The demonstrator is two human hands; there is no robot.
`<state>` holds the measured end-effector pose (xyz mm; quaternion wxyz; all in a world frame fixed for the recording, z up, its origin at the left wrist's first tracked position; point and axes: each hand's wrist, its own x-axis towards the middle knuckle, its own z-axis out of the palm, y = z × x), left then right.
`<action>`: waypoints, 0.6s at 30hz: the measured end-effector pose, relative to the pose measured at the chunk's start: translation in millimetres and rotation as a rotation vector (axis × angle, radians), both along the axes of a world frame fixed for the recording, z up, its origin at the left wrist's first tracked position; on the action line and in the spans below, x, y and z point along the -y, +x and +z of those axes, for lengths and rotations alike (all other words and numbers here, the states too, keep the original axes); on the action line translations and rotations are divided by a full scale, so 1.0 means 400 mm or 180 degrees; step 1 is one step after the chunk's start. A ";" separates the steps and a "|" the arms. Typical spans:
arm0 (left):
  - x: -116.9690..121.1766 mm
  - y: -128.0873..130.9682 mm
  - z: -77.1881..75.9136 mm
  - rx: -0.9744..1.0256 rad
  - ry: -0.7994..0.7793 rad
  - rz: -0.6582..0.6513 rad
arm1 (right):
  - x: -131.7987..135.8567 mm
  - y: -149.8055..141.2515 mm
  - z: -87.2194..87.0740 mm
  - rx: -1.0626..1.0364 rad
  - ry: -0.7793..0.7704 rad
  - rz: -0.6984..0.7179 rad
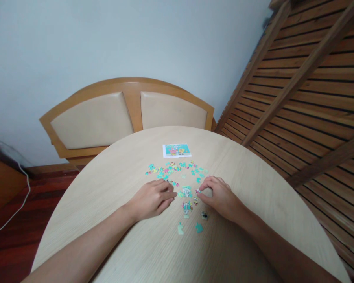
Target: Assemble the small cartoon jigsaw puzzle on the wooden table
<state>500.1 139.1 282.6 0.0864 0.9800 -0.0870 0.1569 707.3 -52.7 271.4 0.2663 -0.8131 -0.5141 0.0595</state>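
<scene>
Jigsaw pieces lie on the round wooden table (120, 243). My right hand (220, 195) pinches a small puzzle piece (198, 191) between thumb and forefinger, just right of a joined part with a pale cartoon face (187, 192). My left hand (156, 197) rests on the table to the left of that part. Its fingers are curled, the fingertips close to the joined part's left edge, and whatever they may hold is hidden. Below the face sits another small joined group (187, 208). A dark-marked piece (204, 215) lies below my right hand.
Many loose puzzle pieces (168, 169) spread beyond my hands. Behind them lies a picture card (177, 150) with cartoon figures. A pale green piece (180, 228) and a teal piece (199, 227) lie nearer me. A padded wooden headboard-like panel (91, 120) stands behind the table.
</scene>
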 end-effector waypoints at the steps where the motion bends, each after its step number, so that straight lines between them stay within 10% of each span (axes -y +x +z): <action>1: 0.000 0.001 0.000 0.0010 0.0000 0.0000 | 0.000 0.002 -0.001 -0.0017 0.0004 0.0017; 18: -0.002 0.002 0.001 -0.0001 0.0021 -0.0166 | -0.007 -0.011 0.023 -0.0208 -0.0005 0.0131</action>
